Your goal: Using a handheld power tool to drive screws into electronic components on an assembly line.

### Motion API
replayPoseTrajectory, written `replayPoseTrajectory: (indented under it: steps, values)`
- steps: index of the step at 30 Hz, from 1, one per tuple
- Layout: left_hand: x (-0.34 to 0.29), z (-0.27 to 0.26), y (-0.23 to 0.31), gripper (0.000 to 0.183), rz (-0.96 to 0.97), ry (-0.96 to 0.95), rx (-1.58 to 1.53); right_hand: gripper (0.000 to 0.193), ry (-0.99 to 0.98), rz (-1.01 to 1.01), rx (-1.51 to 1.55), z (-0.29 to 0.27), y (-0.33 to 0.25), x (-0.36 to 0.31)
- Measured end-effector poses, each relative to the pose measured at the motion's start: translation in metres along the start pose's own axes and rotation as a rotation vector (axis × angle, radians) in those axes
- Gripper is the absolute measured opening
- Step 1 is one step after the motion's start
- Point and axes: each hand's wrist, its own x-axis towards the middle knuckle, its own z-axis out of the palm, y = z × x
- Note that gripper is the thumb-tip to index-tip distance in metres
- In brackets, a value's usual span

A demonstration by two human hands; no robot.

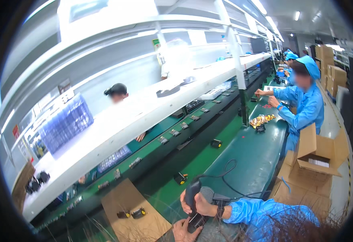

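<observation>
While a black, cord-fed handheld tool [192, 194] is held near upright in the right hand [200, 205], its fingers wrapped and clamped around the grip, a small black boxy part [198, 221] is kept just below it, beside the left hand [185, 232]. The left thumb and forefinger are spread at the part's near end; whether they are closed on it cannot be told. Contact between tool and part is likewise hidden by the right hand. A thin black cable [225, 176] is looped over the smooth teal work surface [237, 159]. To the left, a flat brown cardboard sheet [131, 197] is occupied by two small black-and-yellow pieces [138, 213]. Another black-and-yellow unit [180, 178] is seen on the green belt [198, 163], near the tool. Farther off, at right, a co-worker in blue [305, 107] is seated beyond an open brown cardboard box [311, 171].
</observation>
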Motion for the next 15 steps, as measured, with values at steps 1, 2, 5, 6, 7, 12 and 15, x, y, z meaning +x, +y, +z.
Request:
replayPoseTrajectory:
  steps: [1, 2, 5, 6, 7, 12, 15]
  values:
    - [0.005, 0.001, 0.003, 0.065, 0.004, 0.002, 0.012, 0.082, 0.035, -0.055, 0.059, -0.006, -0.009, 0.0]
    - [0.009, 0.001, 0.006, 0.065, 0.004, 0.001, 0.029, 0.081, 0.008, -0.068, 0.062, -0.013, -0.016, -0.002]
    - [0.019, 0.002, 0.015, 0.065, 0.001, -0.005, 0.069, 0.077, -0.058, -0.004, 0.029, -0.021, -0.037, -0.02]
    - [0.022, 0.002, 0.016, 0.065, -0.002, -0.009, 0.083, 0.073, -0.053, 0.004, 0.008, -0.026, -0.035, -0.027]
    - [0.024, 0.002, 0.019, 0.066, -0.006, -0.01, 0.097, 0.073, -0.042, -0.03, 0.017, -0.03, -0.033, -0.033]
    - [0.026, 0.0, 0.035, 0.066, -0.035, -0.023, 0.126, 0.067, -0.014, -0.076, 0.082, -0.049, -0.036, -0.054]
    - [0.025, -0.004, 0.04, 0.067, -0.065, -0.018, 0.137, 0.067, 0.002, -0.112, 0.102, -0.057, -0.039, -0.058]
